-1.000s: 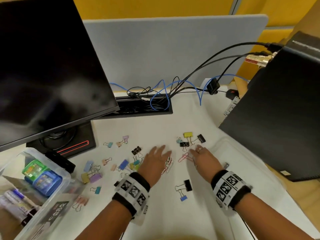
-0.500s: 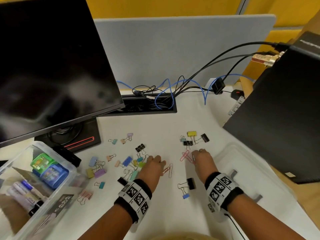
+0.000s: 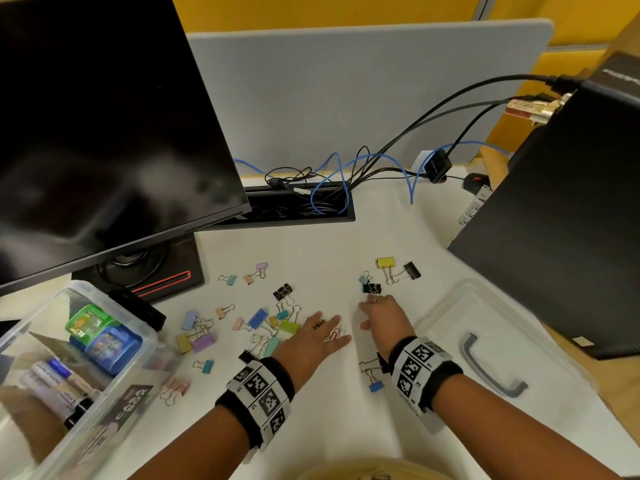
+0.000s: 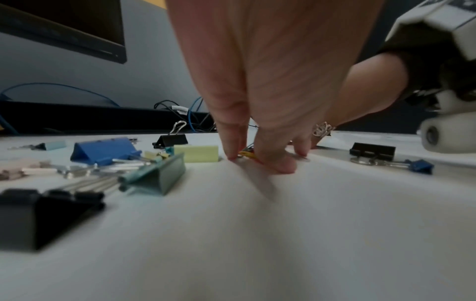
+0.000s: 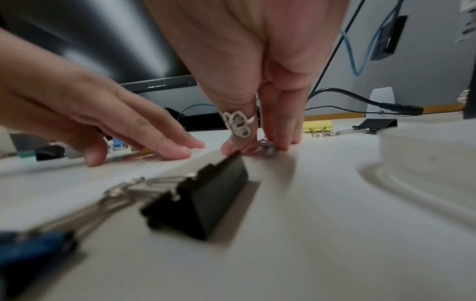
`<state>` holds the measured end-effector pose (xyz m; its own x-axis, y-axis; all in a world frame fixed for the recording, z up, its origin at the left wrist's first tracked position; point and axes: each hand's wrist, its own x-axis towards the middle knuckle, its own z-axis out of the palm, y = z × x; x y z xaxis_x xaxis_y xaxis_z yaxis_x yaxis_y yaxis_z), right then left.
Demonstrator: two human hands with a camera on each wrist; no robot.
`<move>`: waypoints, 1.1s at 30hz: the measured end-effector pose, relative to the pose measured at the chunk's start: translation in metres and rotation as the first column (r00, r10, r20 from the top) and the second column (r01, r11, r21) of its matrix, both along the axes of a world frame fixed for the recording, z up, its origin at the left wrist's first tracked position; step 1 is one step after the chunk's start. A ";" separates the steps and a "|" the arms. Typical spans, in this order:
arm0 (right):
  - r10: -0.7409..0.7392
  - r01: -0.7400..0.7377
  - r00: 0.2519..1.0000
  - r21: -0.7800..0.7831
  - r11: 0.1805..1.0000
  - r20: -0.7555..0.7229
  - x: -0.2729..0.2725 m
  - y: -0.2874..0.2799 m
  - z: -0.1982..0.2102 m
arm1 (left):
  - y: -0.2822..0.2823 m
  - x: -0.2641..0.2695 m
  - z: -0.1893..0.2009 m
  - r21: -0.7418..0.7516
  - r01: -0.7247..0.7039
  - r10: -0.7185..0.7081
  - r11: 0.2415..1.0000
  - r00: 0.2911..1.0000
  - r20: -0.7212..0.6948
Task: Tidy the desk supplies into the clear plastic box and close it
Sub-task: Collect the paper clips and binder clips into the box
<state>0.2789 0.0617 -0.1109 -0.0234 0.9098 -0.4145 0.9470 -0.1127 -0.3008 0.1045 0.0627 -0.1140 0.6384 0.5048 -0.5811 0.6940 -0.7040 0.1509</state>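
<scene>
Coloured binder clips (image 3: 258,318) lie scattered over the white desk. My left hand (image 3: 313,336) lies flat, its straight fingers pressing on a few paper clips (image 3: 335,336), which show yellow and red under the fingertips (image 4: 246,154). Just to its right, my right hand (image 3: 379,315) touches the desk with its fingertips beside a small metal clip (image 5: 268,150); what lies under its palm is hidden. A black binder clip (image 5: 206,201) and a blue one (image 3: 375,386) lie by the right wrist. The clear plastic box (image 3: 149,337) stands open at the left, and its lid (image 3: 460,306) lies at the right.
The box holds green and blue cases (image 3: 104,337) and markers (image 3: 65,386). A monitor (image 3: 104,133) on its stand (image 3: 162,275) overhangs the back left. A black computer case (image 3: 561,237) stands at the right. Cables fill a tray (image 3: 304,206) at the back.
Both hands have drawn back toward me across the desk, fingertips dragging paper clips along. The pink paper clip ahead of the right hand is now hidden under it.
</scene>
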 end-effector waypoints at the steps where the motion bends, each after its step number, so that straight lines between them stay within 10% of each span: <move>1: 0.040 -0.040 0.999 -0.015 0.999 0.007 0.000 0.002 -0.003 | 0.000 0.000 0.003 0.009 -0.002 0.002 1.000 1.000 0.002; 18: -0.200 0.227 0.952 0.097 0.969 -0.233 0.020 -0.001 0.000 | 0.006 0.007 0.014 0.182 -0.061 0.058 0.981 0.998 0.022; 29: 0.104 -0.131 0.960 0.090 0.987 0.259 0.003 0.001 -0.013 | 0.005 0.023 0.011 0.333 -0.133 0.100 0.933 0.988 0.115; 33: 0.127 -0.110 0.930 -0.068 0.992 0.345 -0.007 -0.002 -0.003 | 0.013 0.018 0.004 0.114 -0.372 0.342 0.921 0.913 0.222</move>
<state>0.2717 0.0601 -0.1139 0.0234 0.8889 -0.4576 0.9986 0.0006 0.0523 0.1224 0.0762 -0.1105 0.4911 0.7918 -0.3631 0.8710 -0.4395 0.2198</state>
